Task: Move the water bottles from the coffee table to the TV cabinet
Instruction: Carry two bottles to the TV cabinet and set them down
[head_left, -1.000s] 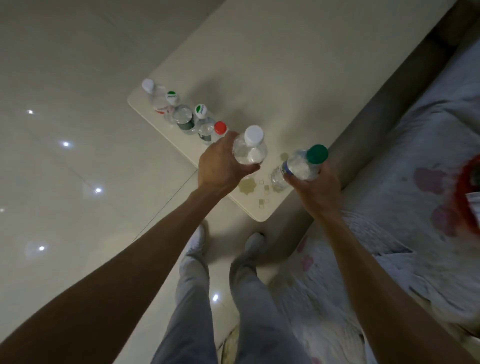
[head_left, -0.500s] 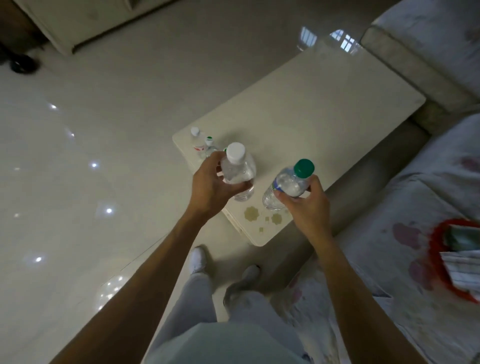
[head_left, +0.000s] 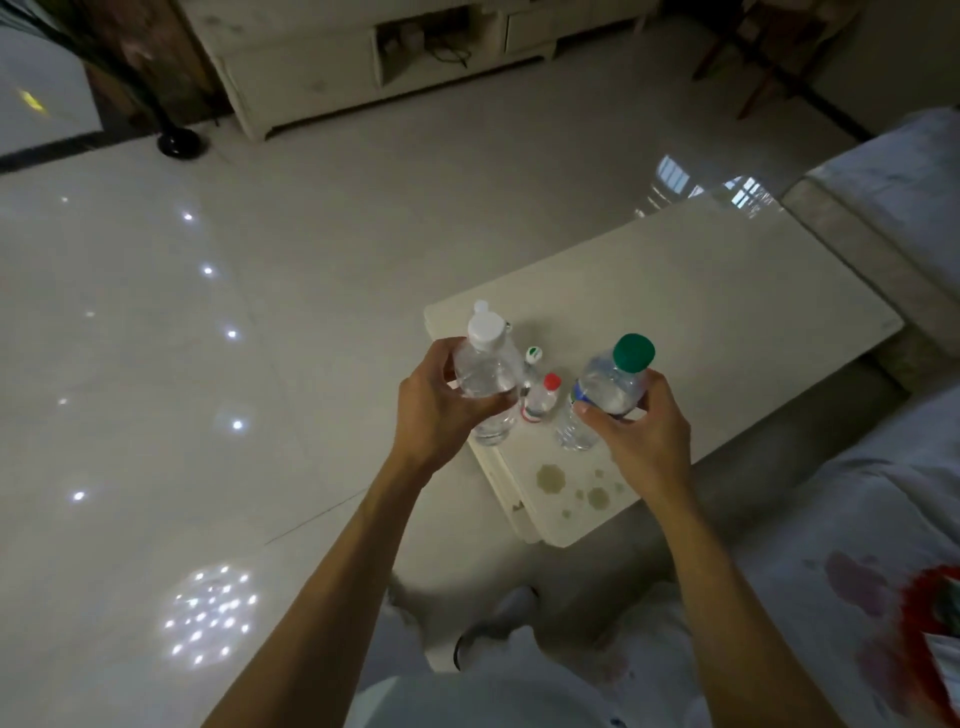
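Above the bench (head_left: 727, 322), the left hand (head_left: 431, 410) grips a white-capped bottle (head_left: 485, 374); the right hand (head_left: 641, 431) grips a green-capped bottle (head_left: 613, 384).

The single head view looks steeply down and forward from close above the near end of the coffee table (head_left: 701, 322), facing the TV cabinet (head_left: 311, 73) well beyond the table's far-left side, across the floor (head_left: 260, 312)
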